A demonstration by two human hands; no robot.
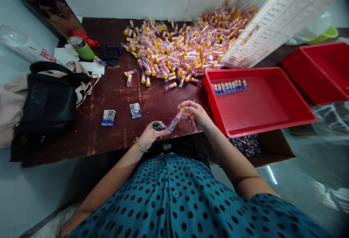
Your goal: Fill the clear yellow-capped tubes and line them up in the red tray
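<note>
Between my hands, a clear plastic tube (pixel 174 122) with a yellow cap slants over the table's front edge. My left hand (pixel 149 135) is closed, its fingertips at the tube's lower end. A small dark round item (pixel 158 126) also sits in that hand; its kind is unclear. My right hand (pixel 197 114) grips the tube near its capped end. Another clear tube (pixel 194 125) shows under the right fingers; whether they hold it is hard to see. Two small stacks of printed cards, a nearer-left stack (pixel 108 118) and a second stack (pixel 135 110), lie left of my hands.
A large heap of yellow-capped tubes (pixel 174 54) covers the table's back. On the right stands a red tray (pixel 259 110) with a row of small filled tubes (pixel 229 87). Below it is a cardboard box (pixel 278 149). A black bag (pixel 49 99) and green flask (pixel 84 50) are left.
</note>
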